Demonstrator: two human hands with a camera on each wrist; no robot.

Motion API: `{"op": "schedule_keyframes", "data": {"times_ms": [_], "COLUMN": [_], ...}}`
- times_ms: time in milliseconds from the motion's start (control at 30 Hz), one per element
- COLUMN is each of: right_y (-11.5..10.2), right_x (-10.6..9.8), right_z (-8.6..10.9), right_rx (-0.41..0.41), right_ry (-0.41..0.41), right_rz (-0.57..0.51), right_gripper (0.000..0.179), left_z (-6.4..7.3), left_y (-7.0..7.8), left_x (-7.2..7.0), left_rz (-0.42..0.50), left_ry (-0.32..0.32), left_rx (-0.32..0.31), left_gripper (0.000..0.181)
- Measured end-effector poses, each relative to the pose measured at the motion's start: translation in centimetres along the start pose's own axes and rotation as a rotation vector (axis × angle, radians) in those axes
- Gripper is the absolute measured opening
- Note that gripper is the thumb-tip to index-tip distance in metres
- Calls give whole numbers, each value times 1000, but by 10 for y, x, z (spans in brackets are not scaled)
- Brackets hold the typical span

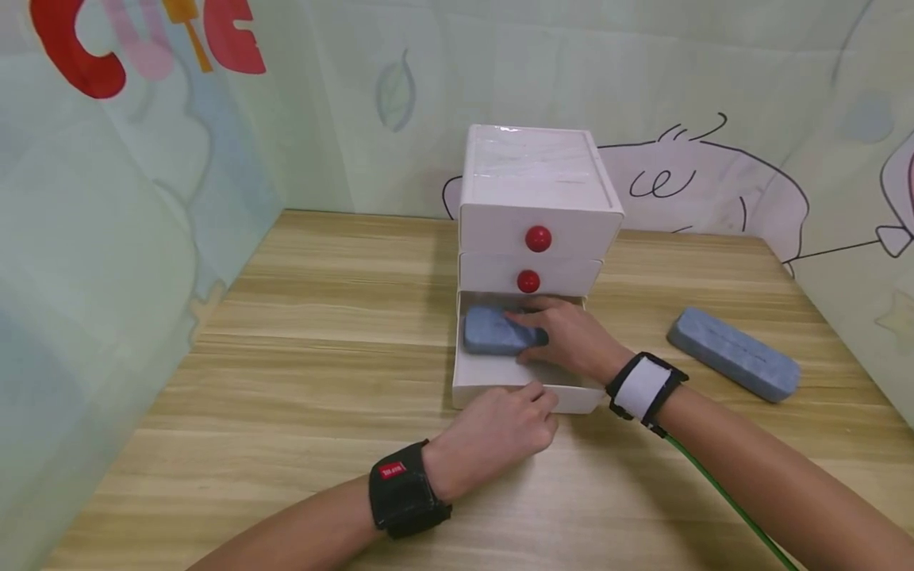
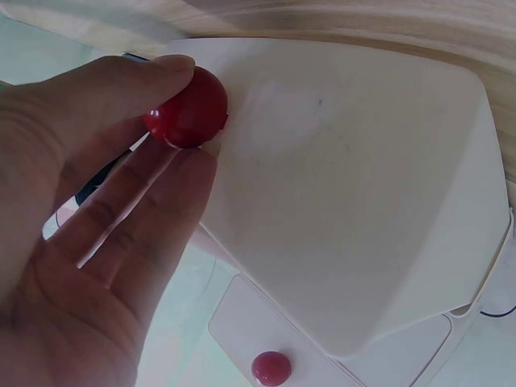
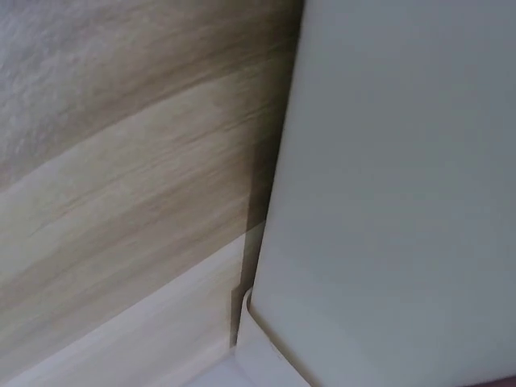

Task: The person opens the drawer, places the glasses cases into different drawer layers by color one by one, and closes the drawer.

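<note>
A white three-tier drawer unit [image 1: 539, 170] has its bottom drawer [image 1: 493, 373] pulled out. Inside that drawer lies a blue oblong case [image 1: 496, 331]. My right hand [image 1: 571, 337] reaches in and grips the right end of the case, thumb and fingers on either side. In front of the drawer is my left hand [image 1: 500, 432]. The left wrist view shows the left hand [image 2: 105, 201] pinching the drawer's red round knob [image 2: 189, 109] between thumb and fingers. In the right wrist view neither the right hand nor the case shows, only a white panel [image 3: 395, 185] beside the wood.
A second blue oblong case [image 1: 735, 354] lies on the wooden table [image 1: 321, 357], right of the drawers. The upper two drawers are closed, with red knobs [image 1: 539, 239] on their fronts. A printed cloth [image 1: 343, 103] hangs behind. A green cable [image 1: 728, 500] trails from the right wristband.
</note>
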State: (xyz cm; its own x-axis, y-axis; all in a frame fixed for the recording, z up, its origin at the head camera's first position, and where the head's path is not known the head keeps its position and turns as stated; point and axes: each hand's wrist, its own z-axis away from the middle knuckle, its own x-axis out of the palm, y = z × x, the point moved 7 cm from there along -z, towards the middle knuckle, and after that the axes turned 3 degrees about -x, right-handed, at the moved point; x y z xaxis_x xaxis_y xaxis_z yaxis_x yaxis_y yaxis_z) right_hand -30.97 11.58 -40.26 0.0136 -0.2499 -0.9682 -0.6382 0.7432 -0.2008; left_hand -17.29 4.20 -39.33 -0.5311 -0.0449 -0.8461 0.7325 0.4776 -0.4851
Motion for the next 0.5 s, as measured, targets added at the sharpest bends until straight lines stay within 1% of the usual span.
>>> {"op": "schedule_keyframes", "data": {"times_ms": [200, 500], "right_y": [0, -3], "right_x": [-1, -3], "right_z": [-2, -3], "right_rx": [-14, -22], "right_ry": [37, 71], "right_rz": [18, 103], "right_gripper": [65, 59], "left_z": [-1, -1], "left_y": [0, 1], "left_x": [0, -1], "left_rz": [3, -10], "left_ry": [6, 19], "left_rx": [-3, -1], "left_gripper": [17, 19]}}
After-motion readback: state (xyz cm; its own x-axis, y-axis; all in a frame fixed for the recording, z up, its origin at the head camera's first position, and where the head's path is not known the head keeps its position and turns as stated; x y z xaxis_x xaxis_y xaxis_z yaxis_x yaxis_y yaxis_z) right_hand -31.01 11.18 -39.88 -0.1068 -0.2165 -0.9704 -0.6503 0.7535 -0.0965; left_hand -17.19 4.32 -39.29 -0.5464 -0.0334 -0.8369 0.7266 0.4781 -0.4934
